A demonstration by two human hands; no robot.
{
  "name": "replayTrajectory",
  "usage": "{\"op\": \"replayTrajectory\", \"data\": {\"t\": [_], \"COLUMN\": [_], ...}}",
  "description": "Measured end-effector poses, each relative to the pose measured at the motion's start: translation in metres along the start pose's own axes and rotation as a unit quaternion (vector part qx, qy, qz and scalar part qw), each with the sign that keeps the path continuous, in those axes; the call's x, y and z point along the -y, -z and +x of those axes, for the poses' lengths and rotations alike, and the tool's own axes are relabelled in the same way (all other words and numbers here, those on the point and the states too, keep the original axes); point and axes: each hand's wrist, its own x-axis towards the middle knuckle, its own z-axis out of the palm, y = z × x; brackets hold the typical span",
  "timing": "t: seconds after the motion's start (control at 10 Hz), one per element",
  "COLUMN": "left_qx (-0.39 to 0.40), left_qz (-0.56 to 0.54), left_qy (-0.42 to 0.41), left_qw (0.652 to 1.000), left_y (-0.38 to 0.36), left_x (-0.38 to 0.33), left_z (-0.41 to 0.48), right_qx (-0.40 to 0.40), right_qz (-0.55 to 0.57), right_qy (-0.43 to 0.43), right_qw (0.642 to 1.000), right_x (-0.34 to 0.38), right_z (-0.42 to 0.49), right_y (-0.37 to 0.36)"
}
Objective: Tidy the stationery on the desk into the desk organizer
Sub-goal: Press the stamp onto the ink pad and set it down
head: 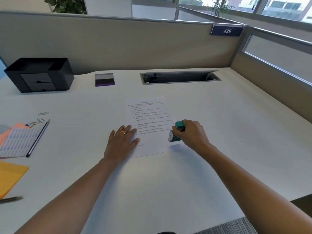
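Observation:
A printed sheet of paper lies in the middle of the white desk. My left hand presses flat on the sheet's lower left corner, fingers straight. My right hand grips a teal-topped rubber stamp, tilted, its lower end at the sheet's right edge. The black desk organizer with two small drawers stands at the far left. An open purple ink pad sits to its right.
At the left edge lie two paper clips, a dark pencil, a label sheet on orange paper, a yellow envelope and a pen. A cable tray opening is sunk in the desk's back. Partition walls enclose the back and right.

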Motion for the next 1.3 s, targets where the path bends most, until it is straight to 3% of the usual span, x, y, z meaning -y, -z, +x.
{"op": "replayTrajectory", "data": {"t": [1.3], "left_qx": [-0.004], "left_qz": [0.013], "left_qy": [0.004], "left_qw": [1.0], "left_y": [-0.003], "left_x": [0.001], "left_z": [0.0], "right_qx": [0.013], "right_qz": [-0.037], "right_qy": [-0.022], "right_qw": [0.999], "right_x": [-0.007], "right_z": [0.01], "right_y": [-0.019]}}
